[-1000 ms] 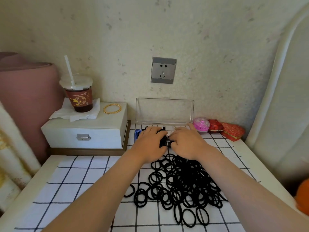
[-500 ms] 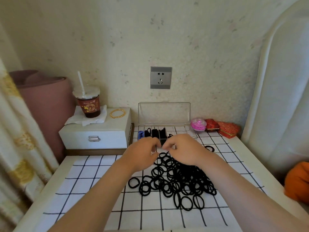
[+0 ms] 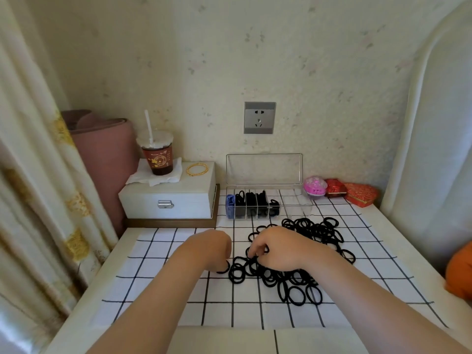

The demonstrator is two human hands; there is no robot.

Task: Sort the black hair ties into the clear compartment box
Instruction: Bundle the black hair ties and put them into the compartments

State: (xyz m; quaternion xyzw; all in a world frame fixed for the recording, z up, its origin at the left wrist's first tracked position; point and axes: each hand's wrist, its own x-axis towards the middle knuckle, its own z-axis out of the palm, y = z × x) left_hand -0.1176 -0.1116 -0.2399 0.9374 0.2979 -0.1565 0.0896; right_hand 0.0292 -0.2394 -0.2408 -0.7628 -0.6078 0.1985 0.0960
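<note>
Presently, one hair tie (image 3: 222, 269) is pinched by the curled left hand (image 3: 209, 247). Ties in the pile (image 3: 301, 264) are pinched by the right hand's (image 3: 277, 247) bent fingers. Four compartments of the clear box (image 3: 268, 205) are filled with black ties.

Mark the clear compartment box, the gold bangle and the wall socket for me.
clear compartment box (image 3: 296, 209): head view, bare right-hand compartments.
gold bangle (image 3: 197, 169): head view, centre of the ring on the white jewellery box.
wall socket (image 3: 259, 118): head view, middle of the grey faceplate.

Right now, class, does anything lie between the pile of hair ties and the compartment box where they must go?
Nothing visible does. Only bare checked cloth lies between the hair ties and the compartment box; its lid stands open, and the compartments at its right end look empty.
</note>
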